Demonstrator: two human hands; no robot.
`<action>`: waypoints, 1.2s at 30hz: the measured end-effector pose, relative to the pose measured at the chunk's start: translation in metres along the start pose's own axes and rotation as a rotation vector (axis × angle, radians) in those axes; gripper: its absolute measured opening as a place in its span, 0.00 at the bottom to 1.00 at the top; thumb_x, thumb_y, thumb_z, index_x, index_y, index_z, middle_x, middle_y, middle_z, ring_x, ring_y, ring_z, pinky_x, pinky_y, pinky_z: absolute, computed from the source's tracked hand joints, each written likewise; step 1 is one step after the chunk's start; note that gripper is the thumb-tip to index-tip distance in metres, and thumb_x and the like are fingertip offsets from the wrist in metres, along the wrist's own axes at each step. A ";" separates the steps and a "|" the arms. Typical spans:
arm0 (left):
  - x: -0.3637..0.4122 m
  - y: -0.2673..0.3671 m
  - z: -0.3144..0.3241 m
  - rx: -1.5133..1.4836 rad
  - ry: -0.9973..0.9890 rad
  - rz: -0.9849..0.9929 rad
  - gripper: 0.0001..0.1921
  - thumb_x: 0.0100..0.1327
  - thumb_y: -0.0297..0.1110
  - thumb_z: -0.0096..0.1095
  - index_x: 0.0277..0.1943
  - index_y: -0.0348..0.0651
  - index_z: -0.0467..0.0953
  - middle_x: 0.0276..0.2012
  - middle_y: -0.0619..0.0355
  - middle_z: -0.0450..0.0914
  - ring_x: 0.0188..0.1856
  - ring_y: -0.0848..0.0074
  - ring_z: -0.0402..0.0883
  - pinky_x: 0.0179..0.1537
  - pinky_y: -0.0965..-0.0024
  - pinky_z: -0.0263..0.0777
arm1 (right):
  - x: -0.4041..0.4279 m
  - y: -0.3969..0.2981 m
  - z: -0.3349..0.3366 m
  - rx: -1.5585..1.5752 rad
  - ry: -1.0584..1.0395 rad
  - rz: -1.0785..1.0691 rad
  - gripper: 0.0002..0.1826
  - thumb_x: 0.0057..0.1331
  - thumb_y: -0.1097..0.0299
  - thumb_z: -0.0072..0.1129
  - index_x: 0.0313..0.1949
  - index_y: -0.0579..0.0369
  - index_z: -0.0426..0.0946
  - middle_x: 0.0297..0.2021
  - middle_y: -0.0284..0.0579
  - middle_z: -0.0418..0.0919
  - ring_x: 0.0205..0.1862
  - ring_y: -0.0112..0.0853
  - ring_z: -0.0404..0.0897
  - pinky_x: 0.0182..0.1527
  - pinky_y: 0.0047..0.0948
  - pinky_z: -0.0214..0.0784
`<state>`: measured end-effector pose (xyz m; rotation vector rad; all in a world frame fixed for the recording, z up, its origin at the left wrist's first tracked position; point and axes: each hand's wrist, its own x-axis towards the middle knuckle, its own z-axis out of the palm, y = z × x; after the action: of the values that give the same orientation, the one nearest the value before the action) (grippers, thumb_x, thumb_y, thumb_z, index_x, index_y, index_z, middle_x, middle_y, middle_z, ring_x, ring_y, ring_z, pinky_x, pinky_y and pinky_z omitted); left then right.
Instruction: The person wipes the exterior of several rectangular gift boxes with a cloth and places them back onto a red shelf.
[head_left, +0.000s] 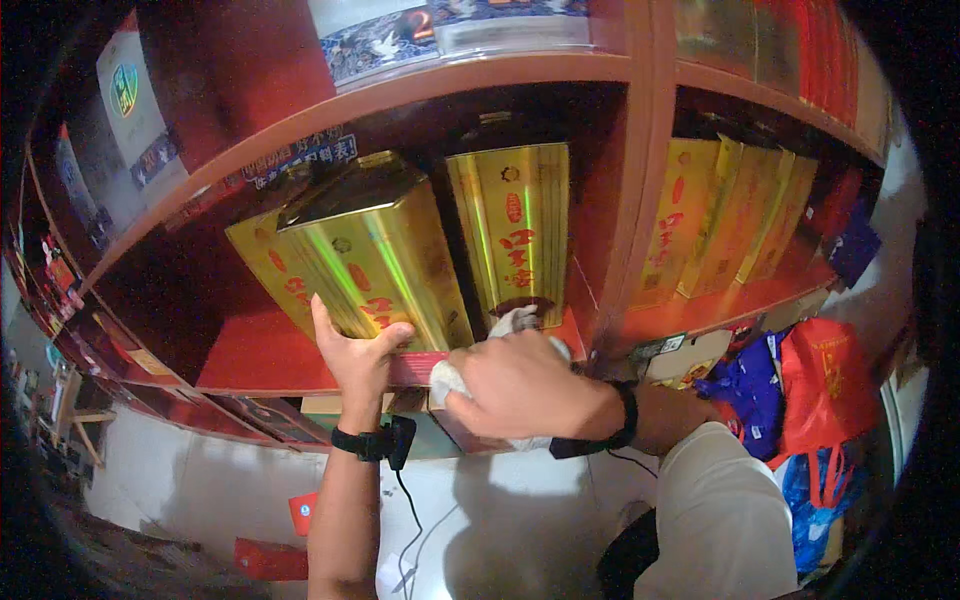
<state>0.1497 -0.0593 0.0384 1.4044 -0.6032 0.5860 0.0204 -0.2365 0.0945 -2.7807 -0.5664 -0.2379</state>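
My left hand (360, 349) grips the lower end of a gold box with red characters (382, 262), which leans on a red shelf beside another gold box (274, 262). A crumpled whitish cloth (450, 379) is held in my right hand (525, 382), at the red shelf's front edge (416, 367). Just beyond that hand, a further gold box (514, 225) stands upright in the same compartment. Both wrists wear black bands, with thin cables running from them. The fingertips of my right hand are partly hidden by the cloth.
A wooden upright (645, 180) divides this compartment from one with several gold boxes (750, 217). Red bags (825, 375) and a purple bag (750, 397) lie at the right. Below the shelf are cartons (345, 405); red packets (270, 559) lie on the floor.
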 end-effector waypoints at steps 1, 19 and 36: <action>0.001 -0.002 0.000 -0.017 0.012 -0.006 0.45 0.42 0.30 0.88 0.62 0.36 0.63 0.50 0.56 0.77 0.49 0.71 0.80 0.51 0.69 0.77 | 0.006 -0.003 0.005 -0.017 -0.013 0.004 0.21 0.65 0.56 0.53 0.36 0.66 0.80 0.28 0.62 0.83 0.32 0.55 0.85 0.35 0.56 0.76; 0.009 -0.023 -0.043 0.439 -0.182 0.050 0.37 0.70 0.31 0.60 0.76 0.31 0.49 0.70 0.35 0.63 0.72 0.52 0.64 0.70 0.59 0.59 | 0.069 -0.003 0.070 0.053 0.332 0.010 0.29 0.62 0.65 0.57 0.62 0.56 0.63 0.35 0.55 0.84 0.32 0.50 0.85 0.30 0.50 0.74; 0.020 -0.041 -0.027 0.397 -0.062 0.121 0.41 0.65 0.22 0.63 0.78 0.43 0.49 0.62 0.37 0.73 0.61 0.49 0.77 0.60 0.58 0.71 | 0.098 0.001 0.070 0.046 0.170 0.098 0.33 0.62 0.63 0.58 0.64 0.58 0.57 0.28 0.61 0.82 0.31 0.56 0.84 0.33 0.57 0.73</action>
<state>0.1942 -0.0352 0.0209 1.7717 -0.6472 0.7922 0.1169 -0.1806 0.0489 -2.7004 -0.3875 -0.4293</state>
